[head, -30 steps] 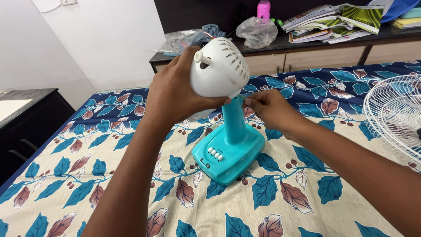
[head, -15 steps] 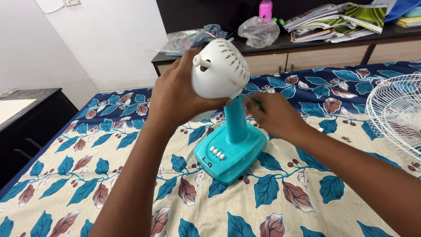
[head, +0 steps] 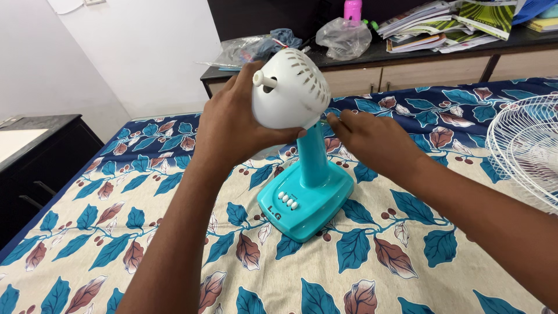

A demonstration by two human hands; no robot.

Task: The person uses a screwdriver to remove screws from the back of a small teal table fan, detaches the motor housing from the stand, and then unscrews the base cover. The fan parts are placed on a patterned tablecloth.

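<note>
Presently, nearest the camera, both forearms extend over a bed covered by a leaf-patterned bedsheet [head: 116, 232] in teal, brown and cream. On this sheet stands the turquoise fan base [head: 305, 200], upright, with a row of small white push buttons [head: 286, 201] on its front slope and a turquoise neck rising from it.

The left hand [head: 229, 125] is wrapped around the white motor housing [head: 293, 87] at the top of the neck, fingers and thumb grasping its near side; the housing is slotted, with a short white knob projecting at its upper left. The right hand [head: 372, 139] sits just to the right of the neck, below the housing, fingertips drawn together at the joint between housing and neck. Whether it pinches a small item there cannot be told; nothing is clearly visible in its grip.

At the right edge, a white wire fan guard [head: 523, 151] lies on the bed, well apart from the base.

Beyond the bed, a dark-topped bench [head: 407, 70] with wooden drawer fronts carries clear plastic bags [head: 343, 38], a pink bottle [head: 352, 9] and a stack of magazines [head: 442, 26]. A dark cabinet [head: 35, 157] stands at left against a white wall.
</note>
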